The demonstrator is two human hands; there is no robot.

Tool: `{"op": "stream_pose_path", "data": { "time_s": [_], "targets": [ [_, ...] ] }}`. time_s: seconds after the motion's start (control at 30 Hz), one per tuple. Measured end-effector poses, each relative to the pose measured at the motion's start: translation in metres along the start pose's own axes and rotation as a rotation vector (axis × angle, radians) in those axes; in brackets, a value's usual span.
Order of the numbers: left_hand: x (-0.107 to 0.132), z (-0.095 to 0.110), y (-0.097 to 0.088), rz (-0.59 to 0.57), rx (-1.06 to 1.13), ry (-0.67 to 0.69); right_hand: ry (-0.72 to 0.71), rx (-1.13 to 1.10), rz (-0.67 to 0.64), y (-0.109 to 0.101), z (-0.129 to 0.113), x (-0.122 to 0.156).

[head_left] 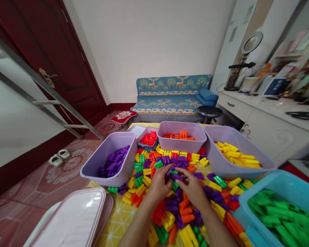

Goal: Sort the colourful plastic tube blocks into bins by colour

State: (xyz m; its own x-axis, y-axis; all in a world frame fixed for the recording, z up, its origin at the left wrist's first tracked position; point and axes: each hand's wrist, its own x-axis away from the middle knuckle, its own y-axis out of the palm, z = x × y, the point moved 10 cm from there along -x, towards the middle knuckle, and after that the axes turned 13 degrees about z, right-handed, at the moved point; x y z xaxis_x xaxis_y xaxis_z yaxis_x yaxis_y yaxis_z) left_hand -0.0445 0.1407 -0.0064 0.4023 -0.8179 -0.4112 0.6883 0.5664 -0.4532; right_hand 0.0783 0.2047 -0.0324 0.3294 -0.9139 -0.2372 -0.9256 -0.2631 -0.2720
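Purple, green, yellow, orange and red plastic tube-shaped building pieces point(187, 236) lie in a loose heap over the table. My left hand point(158, 185) is over the middle of the heap, its fingers curled on a purple piece point(169, 172) that they partly hide. Just to its right, my right hand point(192, 188) pinches another purple piece point(177, 177) between thumb and fingers. A green piece point(173, 172) shows between the two hands; whether either touches it I cannot tell.
Round the heap stand a lilac bin point(92, 171) of purple pieces, a small box point(140, 137) of red, a lilac bin point(181, 145) of orange, another point(216, 164) of yellow and a blue bin point(252, 209) of green. Stacked lids point(72, 216) lie front left.
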Motion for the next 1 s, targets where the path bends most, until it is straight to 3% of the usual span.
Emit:
{"op": "stream_pose_path", "data": {
  "time_s": [0.27,0.47,0.67,0.87,1.0],
  "targets": [
    [0.001,-0.007,0.004,-0.035,0.073,-0.045,0.088,-0.217,0.005,-0.001,-0.002,0.000],
    [0.000,-0.017,-0.004,0.041,0.311,-0.233,0.109,-0.251,0.164,-0.014,0.008,-0.003],
    [-0.002,-0.002,-0.012,0.058,0.462,-0.228,-0.134,-0.065,0.154,-0.015,-0.025,-0.001],
    [0.003,0.022,-0.008,-0.012,0.352,-0.131,-0.140,-0.088,0.103,-0.011,-0.033,0.003],
    [0.007,0.028,-0.006,-0.041,0.300,-0.125,-0.166,-0.103,0.087,-0.010,-0.036,0.004]
  ]
}}
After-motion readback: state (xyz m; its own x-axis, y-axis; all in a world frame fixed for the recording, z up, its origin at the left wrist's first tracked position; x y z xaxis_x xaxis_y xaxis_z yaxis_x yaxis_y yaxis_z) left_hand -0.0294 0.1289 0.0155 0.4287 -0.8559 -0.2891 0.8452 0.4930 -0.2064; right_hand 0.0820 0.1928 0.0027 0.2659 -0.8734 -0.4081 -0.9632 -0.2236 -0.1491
